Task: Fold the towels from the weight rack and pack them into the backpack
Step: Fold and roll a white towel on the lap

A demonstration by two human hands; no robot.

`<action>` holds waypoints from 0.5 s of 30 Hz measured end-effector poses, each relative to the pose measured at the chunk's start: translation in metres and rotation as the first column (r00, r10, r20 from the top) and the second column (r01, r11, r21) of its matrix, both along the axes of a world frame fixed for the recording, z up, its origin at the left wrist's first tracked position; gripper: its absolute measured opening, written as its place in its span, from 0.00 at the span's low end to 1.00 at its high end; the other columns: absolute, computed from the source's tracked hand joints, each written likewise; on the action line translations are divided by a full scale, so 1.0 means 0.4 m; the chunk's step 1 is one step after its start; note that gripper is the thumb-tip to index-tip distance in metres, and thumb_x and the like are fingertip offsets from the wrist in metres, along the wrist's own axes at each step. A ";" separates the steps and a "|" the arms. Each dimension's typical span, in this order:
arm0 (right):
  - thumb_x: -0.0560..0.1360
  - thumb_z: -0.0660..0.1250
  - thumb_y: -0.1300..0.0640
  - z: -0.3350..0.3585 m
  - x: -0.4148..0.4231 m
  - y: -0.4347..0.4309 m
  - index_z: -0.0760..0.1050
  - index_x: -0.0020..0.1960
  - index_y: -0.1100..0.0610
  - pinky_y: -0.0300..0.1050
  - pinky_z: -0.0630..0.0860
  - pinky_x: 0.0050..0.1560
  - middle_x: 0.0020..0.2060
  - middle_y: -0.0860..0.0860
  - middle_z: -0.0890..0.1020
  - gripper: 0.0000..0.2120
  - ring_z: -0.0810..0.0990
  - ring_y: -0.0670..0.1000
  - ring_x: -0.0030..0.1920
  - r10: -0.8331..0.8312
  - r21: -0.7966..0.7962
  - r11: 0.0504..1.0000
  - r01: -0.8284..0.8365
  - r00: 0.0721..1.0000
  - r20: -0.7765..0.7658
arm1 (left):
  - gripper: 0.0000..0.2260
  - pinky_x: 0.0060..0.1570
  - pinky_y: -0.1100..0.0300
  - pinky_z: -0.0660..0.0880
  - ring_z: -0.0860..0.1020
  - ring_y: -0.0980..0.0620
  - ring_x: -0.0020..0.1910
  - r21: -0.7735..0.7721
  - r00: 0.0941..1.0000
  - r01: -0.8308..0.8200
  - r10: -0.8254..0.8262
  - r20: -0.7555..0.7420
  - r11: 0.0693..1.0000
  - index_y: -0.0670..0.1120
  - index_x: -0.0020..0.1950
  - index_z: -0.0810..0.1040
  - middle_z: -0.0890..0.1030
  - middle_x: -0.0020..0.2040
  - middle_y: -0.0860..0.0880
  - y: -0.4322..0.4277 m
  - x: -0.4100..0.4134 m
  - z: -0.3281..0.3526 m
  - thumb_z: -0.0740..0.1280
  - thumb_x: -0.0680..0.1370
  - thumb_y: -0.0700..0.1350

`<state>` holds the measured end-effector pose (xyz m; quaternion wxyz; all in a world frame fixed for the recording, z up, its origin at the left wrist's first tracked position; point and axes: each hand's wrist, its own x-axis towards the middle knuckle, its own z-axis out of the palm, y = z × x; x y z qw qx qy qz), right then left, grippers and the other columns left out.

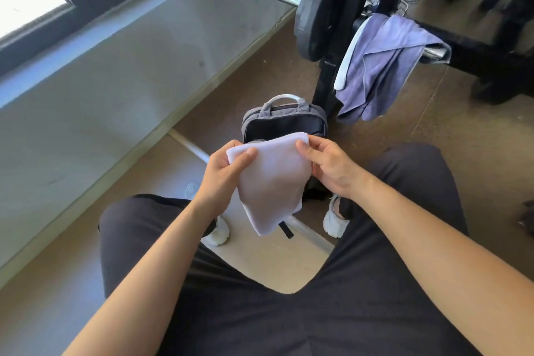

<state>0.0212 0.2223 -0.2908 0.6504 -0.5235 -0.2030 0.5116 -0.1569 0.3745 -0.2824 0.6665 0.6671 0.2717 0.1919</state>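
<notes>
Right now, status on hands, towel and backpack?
Left hand, right hand pinch top corners of white towel. Towel hangs before open backpack. Purple towel draped on weight rack.

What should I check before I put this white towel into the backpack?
1. Left hand grips one top corner of the white towel: ok.
2. Right hand pinches the other top corner: ok.
3. Towel folded neatly: cannot tell; its lower end hangs tapered.
4. Backpack open, just beyond the towel: ok.
5. Room inside the backpack: cannot tell; the inside is dark.
6. All towels off the weight rack: not ok; a purple towel hangs there.
</notes>
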 end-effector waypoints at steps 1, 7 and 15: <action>0.68 0.75 0.46 -0.004 -0.003 0.000 0.82 0.58 0.57 0.43 0.80 0.54 0.50 0.53 0.85 0.22 0.83 0.50 0.51 0.023 0.000 1.000 -0.023 1.000 -0.005 | 0.20 0.36 0.60 0.69 0.73 0.54 0.37 -0.060 1.000 -0.014 0.015 0.020 0.998 0.39 0.47 0.77 0.75 0.36 0.56 0.000 0.000 0.000 0.72 0.75 0.57; 0.73 0.76 0.61 -0.020 -0.034 0.001 0.81 0.60 0.60 0.47 0.80 0.58 0.55 0.54 0.86 0.17 0.84 0.52 0.58 0.345 -0.156 0.932 -0.326 0.932 0.112 | 0.29 0.61 0.47 0.77 0.80 0.41 0.57 -0.472 0.991 -0.110 0.134 0.016 0.875 0.36 0.71 0.75 0.81 0.60 0.37 0.022 -0.005 0.027 0.66 0.79 0.57; 0.79 0.68 0.58 -0.013 -0.060 0.013 0.80 0.61 0.58 0.44 0.80 0.56 0.57 0.55 0.85 0.11 0.84 0.54 0.59 0.223 -0.156 0.965 -0.213 0.973 0.056 | 0.33 0.72 0.42 0.69 0.80 0.38 0.67 -0.851 0.921 -0.176 0.387 0.034 0.494 0.44 0.66 0.84 0.81 0.68 0.41 0.064 -0.045 -0.002 0.68 0.75 0.70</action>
